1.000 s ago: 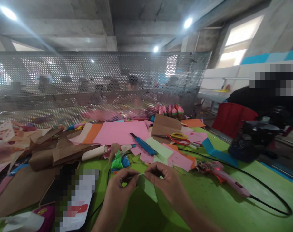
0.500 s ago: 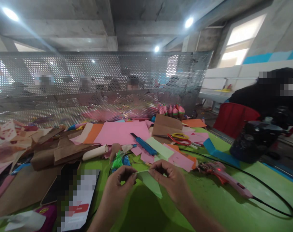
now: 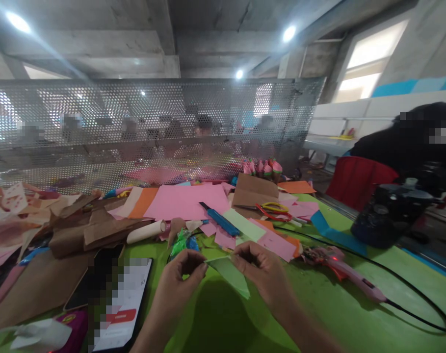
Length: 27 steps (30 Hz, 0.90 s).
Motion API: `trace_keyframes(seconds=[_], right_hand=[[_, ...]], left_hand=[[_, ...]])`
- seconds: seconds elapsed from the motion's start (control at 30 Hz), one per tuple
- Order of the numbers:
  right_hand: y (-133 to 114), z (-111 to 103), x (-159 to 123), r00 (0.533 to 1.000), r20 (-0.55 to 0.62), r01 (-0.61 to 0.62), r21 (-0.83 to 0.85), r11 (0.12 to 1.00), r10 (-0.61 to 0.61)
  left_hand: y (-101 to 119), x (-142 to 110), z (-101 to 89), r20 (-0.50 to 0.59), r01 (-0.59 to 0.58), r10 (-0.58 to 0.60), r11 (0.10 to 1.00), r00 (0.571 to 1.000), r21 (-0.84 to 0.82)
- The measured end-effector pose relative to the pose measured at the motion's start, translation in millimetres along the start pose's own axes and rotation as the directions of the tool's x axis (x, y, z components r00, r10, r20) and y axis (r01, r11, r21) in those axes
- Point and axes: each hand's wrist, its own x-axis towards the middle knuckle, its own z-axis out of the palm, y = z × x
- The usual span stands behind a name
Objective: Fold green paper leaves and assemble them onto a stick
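Observation:
A small piece of light green paper is stretched between my two hands above the green table. My left hand pinches its left corner between thumb and fingertips. At its upper right edge, my right hand grips it the same way. The paper looks folded, its lower part hanging down to a point toward the right. Just beyond my hands lie a blue utility knife with its blade out, a pale green paper strip and a crumpled green plastic wrapper.
A pink glue gun with a red light and looping black cable lies at right. Red-and-yellow-handled scissors, pink sheets and brown paper cover the back. Phones lie at left. A perforated metal screen stands behind; a person sits at right.
Both hands keep their pinch on the green paper. The right hand has shifted very slightly right, and the paper's hanging point has moved a little to the right with it.

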Motion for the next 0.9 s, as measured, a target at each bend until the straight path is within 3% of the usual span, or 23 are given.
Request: trace_keyframes(seconds=[0.33, 0.67, 0.77, 0.9], right_hand=[[-1.5, 0.2, 0.1, 1.000, 0.005, -0.015, 0.006, 1.000, 0.015], [-4.7, 1.1, -0.3, 1.000, 0.007, -0.002, -0.008, 1.000, 0.002], [-6.2, 3.5, -2.0, 1.000, 0.013, 0.009, -0.024, 1.000, -0.009], [-7.6, 5.4, -4.5, 0.999, 0.046, 0.003, -0.023, 1.000, -0.002]], left_hand=[[-0.2, -1.5, 1.9, 0.000, 0.001, -0.001, 0.998, 1.000, 0.059], [0.1, -1.2, 2.2, 0.066, -0.022, 0.019, 0.999, 0.998, 0.043], [2.7, -3.3, 3.6, 0.105, -0.032, 0.019, 0.992, 0.994, 0.123], [2.7, -3.7, 5.7, 0.078, -0.103, 0.085, 0.962, 0.993, 0.252]])
